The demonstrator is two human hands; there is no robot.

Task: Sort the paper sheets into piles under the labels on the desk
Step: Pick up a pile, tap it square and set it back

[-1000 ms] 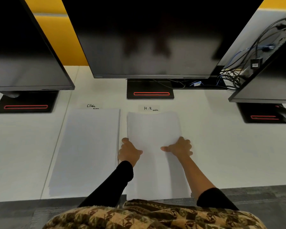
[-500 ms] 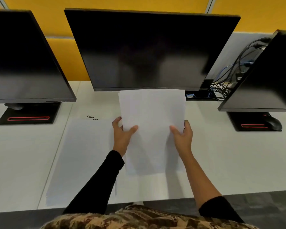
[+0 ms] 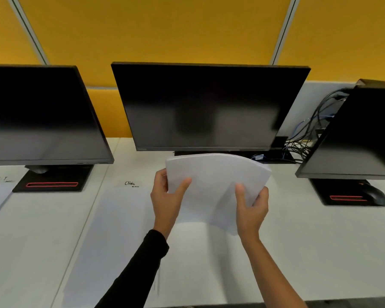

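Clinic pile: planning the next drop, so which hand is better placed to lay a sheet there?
Probably left: the left hand grips the held stack on the side nearest the Clinic pile; the right hand grips the far side.

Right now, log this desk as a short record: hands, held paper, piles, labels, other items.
left hand: grips the left edge of the held sheets, thumb on top
right hand: grips their right edge, thumb on top
held sheets: bowed bundle, raised above the desk, before the middle monitor
Clinic label: handwritten, on the desk
Clinic pile: flat, directly below that label
far-left label: unreadable
other: mouse beside the base of the right monitor; cables behind
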